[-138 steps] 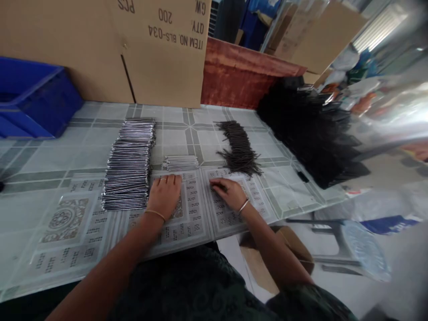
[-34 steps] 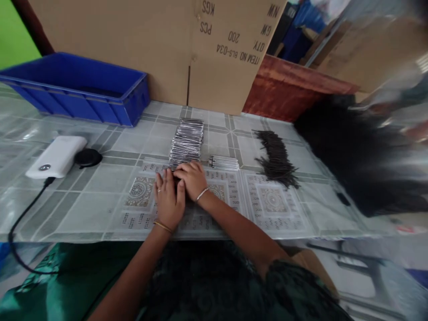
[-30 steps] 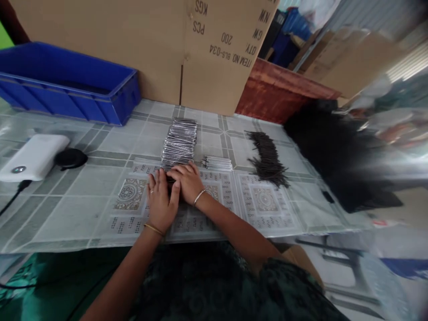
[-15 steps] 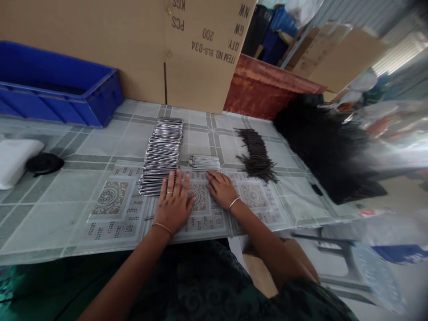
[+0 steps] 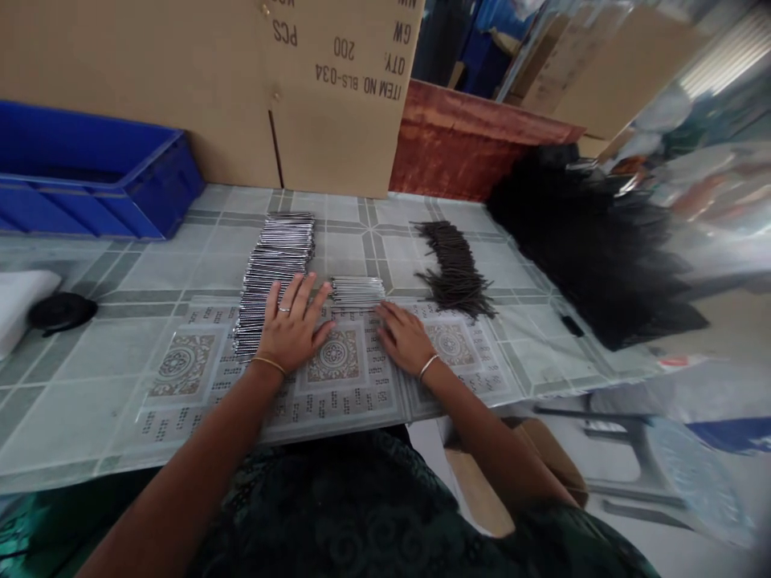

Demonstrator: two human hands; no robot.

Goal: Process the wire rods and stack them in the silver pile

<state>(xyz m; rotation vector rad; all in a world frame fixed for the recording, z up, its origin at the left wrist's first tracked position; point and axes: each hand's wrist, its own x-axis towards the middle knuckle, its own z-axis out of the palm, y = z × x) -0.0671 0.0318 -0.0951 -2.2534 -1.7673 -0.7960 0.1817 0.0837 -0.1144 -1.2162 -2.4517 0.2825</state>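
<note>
My left hand point(image 5: 295, 323) lies flat with its fingers spread, over the lower right side of a long row of shiny metal rods point(image 5: 278, 249). Its fingertips come close to the left end of a small bundle of thin silvery rods point(image 5: 357, 291). At that bundle's lower right corner are the fingertips of my right hand point(image 5: 405, 337), stretched out on the table with no object seen in them. Both hands rest over a clear patterned mat point(image 5: 334, 357). Farther right lies a pile of dark brown thin sticks point(image 5: 454, 269).
A blue plastic crate point(image 5: 160, 189) stands at the back left before a large cardboard sheet point(image 5: 337, 144). A black round object point(image 5: 63, 311) lies at the left. A heap of black material point(image 5: 578, 249) covers the right side of the table. An open cardboard box point(image 5: 482, 490) sits below the table edge.
My left hand has slid forward, its fingertips now beside the small bundle. A loose rod seen by my left wrist is no longer visible. My right hand stays near the bundle; the view has shifted slightly.
</note>
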